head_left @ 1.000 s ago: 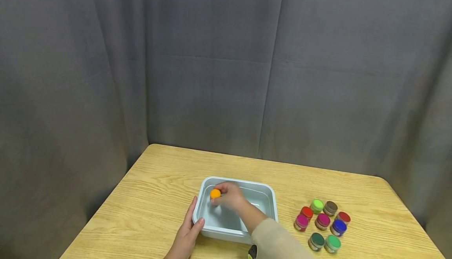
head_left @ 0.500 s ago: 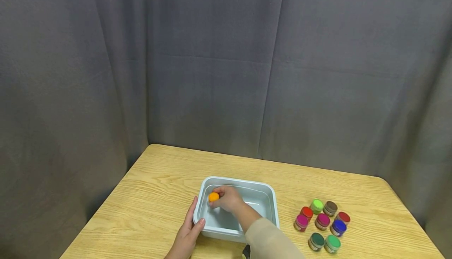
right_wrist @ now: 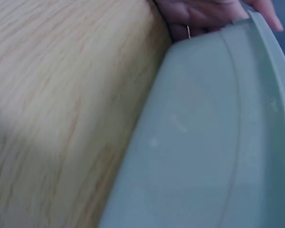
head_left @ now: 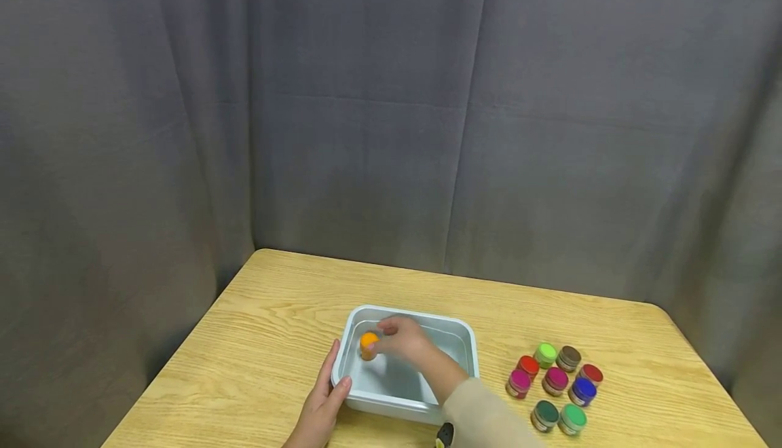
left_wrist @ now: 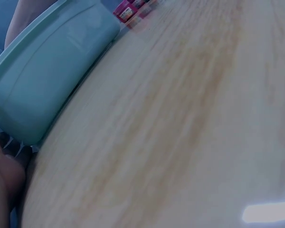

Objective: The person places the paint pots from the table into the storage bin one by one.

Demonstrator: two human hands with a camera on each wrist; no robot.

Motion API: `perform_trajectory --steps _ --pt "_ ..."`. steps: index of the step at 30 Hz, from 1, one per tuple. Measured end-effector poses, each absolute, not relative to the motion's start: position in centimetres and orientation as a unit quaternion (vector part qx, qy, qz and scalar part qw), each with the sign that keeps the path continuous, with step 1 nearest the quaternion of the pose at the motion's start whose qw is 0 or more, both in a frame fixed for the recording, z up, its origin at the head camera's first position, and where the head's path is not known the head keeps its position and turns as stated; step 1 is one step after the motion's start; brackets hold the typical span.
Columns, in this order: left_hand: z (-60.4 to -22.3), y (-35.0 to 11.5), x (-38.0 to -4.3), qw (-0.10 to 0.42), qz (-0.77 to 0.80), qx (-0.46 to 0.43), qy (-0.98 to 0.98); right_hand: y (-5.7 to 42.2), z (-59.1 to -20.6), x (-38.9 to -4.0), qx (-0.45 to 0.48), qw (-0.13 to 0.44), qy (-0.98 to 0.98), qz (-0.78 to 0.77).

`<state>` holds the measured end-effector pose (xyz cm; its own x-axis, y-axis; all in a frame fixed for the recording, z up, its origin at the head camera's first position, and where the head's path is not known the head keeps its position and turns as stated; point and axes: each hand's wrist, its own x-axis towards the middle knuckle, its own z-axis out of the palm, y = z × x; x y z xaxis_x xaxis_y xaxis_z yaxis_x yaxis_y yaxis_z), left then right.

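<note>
My left hand (head_left: 320,400) holds the front left corner of a pale grey plastic tub (head_left: 397,404), thumb at the rim and fingers along the outer side. Inside, near the left wall, a small jar with an orange lid (head_left: 368,343) stands upright. Just right of it is my right hand (head_left: 406,341), blurred, with finger and thumb spread apart and the thumb tip overlapping the jar in the head view. The right wrist view shows the tub's outer wall (right_wrist: 194,137) and my left hand (right_wrist: 204,14) at its corner.
On the wooden table (head_left: 269,312), right of the tub, stand several small jars with coloured lids, among them a light green jar (head_left: 546,354), a blue jar (head_left: 583,391) and a dark green jar (head_left: 545,415). Grey curtains (head_left: 366,129) hang behind the table.
The orange-lidded jar has gone down into the left part of the tub. My right hand has let go of it and drawn slightly right. The left hand keeps its hold.
</note>
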<state>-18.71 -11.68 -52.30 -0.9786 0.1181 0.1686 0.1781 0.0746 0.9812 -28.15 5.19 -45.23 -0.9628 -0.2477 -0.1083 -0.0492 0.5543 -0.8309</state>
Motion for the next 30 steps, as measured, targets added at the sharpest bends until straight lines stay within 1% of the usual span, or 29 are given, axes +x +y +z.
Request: perform_trajectory --steps 6,16,25,30 --pt "-52.2 -11.5 -18.4 0.035 -0.663 -0.079 -0.743 7.4 -44.0 -27.6 -0.101 0.115 0.861 -0.485" --pt "-52.2 -11.4 -18.4 0.046 -0.658 -0.071 -0.748 11.8 -40.8 -25.8 -0.088 0.083 0.851 -0.511" --pt "-52.1 -11.4 -18.4 0.045 -0.655 -0.076 -0.750 15.5 -40.3 -24.6 -0.057 0.052 0.847 -0.526" --pt "-52.2 -11.3 -18.4 0.043 -0.654 -0.074 -0.752 17.5 -40.3 -23.8 -0.038 0.046 0.846 -0.530"
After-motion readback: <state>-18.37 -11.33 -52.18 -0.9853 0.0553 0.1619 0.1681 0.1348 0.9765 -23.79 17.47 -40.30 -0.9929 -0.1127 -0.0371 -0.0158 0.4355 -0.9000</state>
